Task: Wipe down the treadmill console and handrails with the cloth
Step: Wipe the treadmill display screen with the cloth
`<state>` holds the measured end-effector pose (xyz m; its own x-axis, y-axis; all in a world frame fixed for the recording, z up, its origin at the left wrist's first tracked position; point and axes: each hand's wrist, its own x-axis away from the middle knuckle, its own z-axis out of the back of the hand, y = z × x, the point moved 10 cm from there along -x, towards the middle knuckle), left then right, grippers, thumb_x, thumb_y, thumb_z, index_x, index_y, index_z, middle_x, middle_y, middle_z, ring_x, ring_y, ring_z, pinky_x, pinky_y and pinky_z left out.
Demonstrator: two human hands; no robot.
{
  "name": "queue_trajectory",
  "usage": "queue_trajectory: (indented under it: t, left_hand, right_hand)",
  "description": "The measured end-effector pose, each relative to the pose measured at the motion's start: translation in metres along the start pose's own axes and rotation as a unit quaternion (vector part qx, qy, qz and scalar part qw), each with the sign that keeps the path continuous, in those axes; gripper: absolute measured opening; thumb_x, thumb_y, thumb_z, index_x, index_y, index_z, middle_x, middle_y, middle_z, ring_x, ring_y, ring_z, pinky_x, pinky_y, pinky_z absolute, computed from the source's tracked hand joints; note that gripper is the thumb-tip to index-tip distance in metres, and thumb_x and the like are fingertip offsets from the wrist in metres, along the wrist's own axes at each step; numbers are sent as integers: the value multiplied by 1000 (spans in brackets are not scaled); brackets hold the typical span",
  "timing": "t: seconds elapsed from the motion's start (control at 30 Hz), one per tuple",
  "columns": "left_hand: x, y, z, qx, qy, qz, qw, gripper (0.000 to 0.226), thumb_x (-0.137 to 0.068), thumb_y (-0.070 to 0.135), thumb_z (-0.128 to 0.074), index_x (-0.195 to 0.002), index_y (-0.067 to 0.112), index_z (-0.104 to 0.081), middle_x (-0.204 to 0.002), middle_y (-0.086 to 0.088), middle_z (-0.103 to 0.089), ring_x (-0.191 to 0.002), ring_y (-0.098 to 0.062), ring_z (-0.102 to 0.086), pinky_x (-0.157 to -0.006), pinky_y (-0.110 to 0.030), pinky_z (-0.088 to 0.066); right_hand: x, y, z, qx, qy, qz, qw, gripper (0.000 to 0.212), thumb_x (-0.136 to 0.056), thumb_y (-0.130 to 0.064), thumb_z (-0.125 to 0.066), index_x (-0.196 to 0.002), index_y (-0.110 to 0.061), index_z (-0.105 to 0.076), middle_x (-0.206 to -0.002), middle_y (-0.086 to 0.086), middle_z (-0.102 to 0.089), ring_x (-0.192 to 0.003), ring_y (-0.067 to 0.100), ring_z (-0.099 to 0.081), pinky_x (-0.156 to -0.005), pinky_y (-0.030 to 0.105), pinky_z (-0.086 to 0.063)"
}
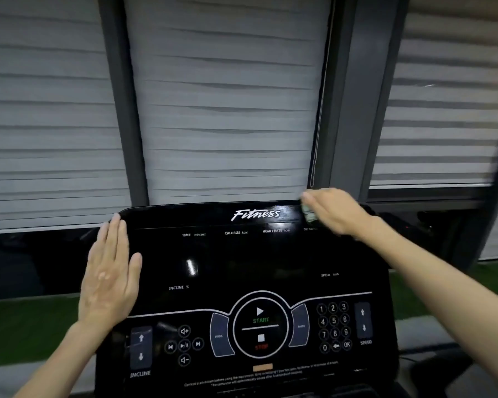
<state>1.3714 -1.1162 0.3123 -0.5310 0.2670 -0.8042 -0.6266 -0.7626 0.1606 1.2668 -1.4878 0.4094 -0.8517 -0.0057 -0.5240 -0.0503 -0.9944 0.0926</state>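
- Head view looks down on the glossy black console [242, 262], with a keypad [334, 326] near right and a START button [260, 314] in the near middle.
- The left hand [110, 271] lies flat on the console's left edge, its fingers [114, 239] straight and close together, holding nothing.
- The right hand [335, 212] is at the far right corner and is blurred. A scrap of pale cloth [308, 211] shows under its fingers, but whether they curl round it or press it flat cannot be told.
- The cloth looks small, light and soft, and will likely bunch or slip on the glossy panel. A flat palm over its middle, edges tucked under the fingers, should hold it best.
- The console looks stiff, so it should take firm wiping, though light pressure over the keypad seems wise.
- No handrails are in view.
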Motion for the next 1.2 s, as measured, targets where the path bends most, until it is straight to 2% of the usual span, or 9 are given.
queue_trajectory:
  t: [0.07,0.17,0.37,0.57,0.73,0.83,0.93,1.1,1.2]
  left_hand:
    - [0,0,1,-1,4,4,1000,65,-100,32,-25,-151,-6,-16,-162,-16,-14,-151,-29,-10,-121,-42,-13]
    - [0,2,1,-10,2,4,1000,63,-100,30,-25,-152,-5,-14,-162,-15,-13,-151,-27,-8,-121,-45,-16]
    - [0,2,0,-26,-12,7,1000,62,-101,29,-25,-153,-3,-14,-163,-15,-13,-151,-26,-10,-121,-43,-19]
    - [-13,23,8,-14,-12,-10,1000,62,-99,30,-26,-151,-5,-22,-160,-18,-19,-148,-31,-18,-119,-37,-13]
    - [-59,118,-12,-25,-33,-111,993,61,-101,34,-24,-151,-2,-25,-160,-16,-21,-148,-30,-19,-118,-40,-18]
    - [-65,157,-31,-36,-54,-116,991,60,-102,36,-23,-152,3,-27,-158,-13,-30,-147,-29,-23,-117,-41,-20]
    - [-62,164,-38,-44,-57,-101,992,56,-102,35,-28,-149,5,-34,-143,-14,-46,-140,-32,-34,-117,-44,-24]
    - [-61,166,-39,-74,-45,-109,990,54,-102,36,-31,-145,5,-39,-136,-16,-49,-132,-33,-41,-115,-47,-26]
    - [-61,167,-37,-80,-34,-107,990,54,-102,36,-30,-145,4,-39,-135,-16,-49,-131,-34,-41,-115,-47,-27]
  right_hand:
    - [6,11,2,17,9,-3,1000,51,-92,-51,-4,-74,-18,-38,-73,4,-55,-78,36,-55,-64,37,-35]
    - [-1,-9,2,5,40,-3,999,46,-100,-40,-14,-68,-17,-37,-67,3,-51,-72,37,-54,-64,39,-39]
    - [-40,-111,-10,-3,45,44,998,35,-104,-31,-24,-76,-16,-40,-86,12,-65,-81,37,-58,-73,40,-41]
    - [-35,-88,-14,-16,5,55,998,42,-103,-39,-16,-74,-21,-41,-80,10,-64,-81,32,-58,-101,43,-35]
    - [9,19,0,-12,16,-5,1000,57,-97,-49,-6,-83,-16,-52,-84,7,-64,-85,33,-60,-85,41,-44]
    - [43,72,13,-25,36,-52,998,51,-100,-42,-17,-92,-10,-56,-89,12,-66,-87,36,-61,-70,37,-40]
    - [60,93,17,-40,55,-95,993,59,-93,-53,-8,-85,-12,-50,-82,11,-63,-82,39,-60,-65,37,-36]
    - [29,37,12,-22,81,-52,995,55,-96,-47,-11,-84,-13,-52,-85,9,-62,-87,33,-59,-75,37,-42]
    - [-1,-43,8,-27,78,20,996,26,-97,-23,-44,-78,-9,-53,-79,16,-63,-74,37,-60,-69,41,-46]
